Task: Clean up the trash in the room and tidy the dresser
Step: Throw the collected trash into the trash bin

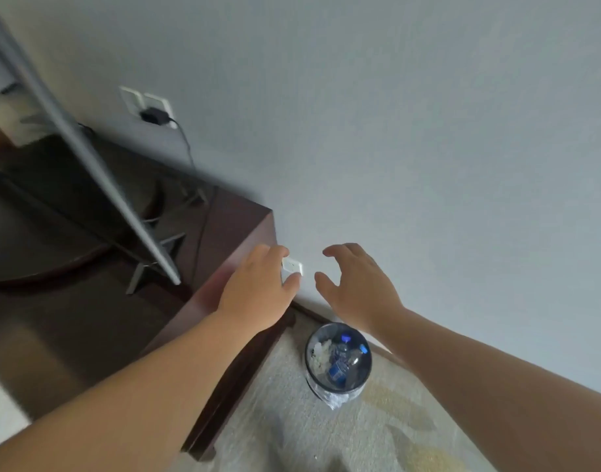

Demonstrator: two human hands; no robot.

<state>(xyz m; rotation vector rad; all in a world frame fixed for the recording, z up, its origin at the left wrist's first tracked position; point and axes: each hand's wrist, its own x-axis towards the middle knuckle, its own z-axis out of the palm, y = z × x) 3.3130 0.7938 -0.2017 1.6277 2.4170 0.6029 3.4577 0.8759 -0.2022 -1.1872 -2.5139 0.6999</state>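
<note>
Head view looks steeply down along both bare forearms, which reach forward side by side toward the foot of a pale wall [428,131]. The left hand [258,287] is seen from the back over the far right corner of the dark brown dresser [238,219], palm down and wrist straight. Its fingers point away and are loosely extended, with the thumb out to the right. A small white wall plate [292,265] shows in the gap between forefinger and thumb; I cannot tell whether they touch it. The right hand [357,284] hangs in the air just beside the left. It is tilted with the thumb toward the left hand, and its fingers are spread wide and gently curved, holding nothing.

Below the right wrist, well apart from the fingers of either hand, a round trash bin [326,386] lined with a clear bag stands on the light carpet [377,420]. It sits close to the wall and just beside the dresser's end. Inside lie a blue-labelled plastic bottle [340,367] and crumpled white paper [321,356].

On the dresser top stands a flat television [98,165] on thin legs. Behind it a black charger [151,115] is plugged into a wall socket, its cable running down to the dresser.
</note>
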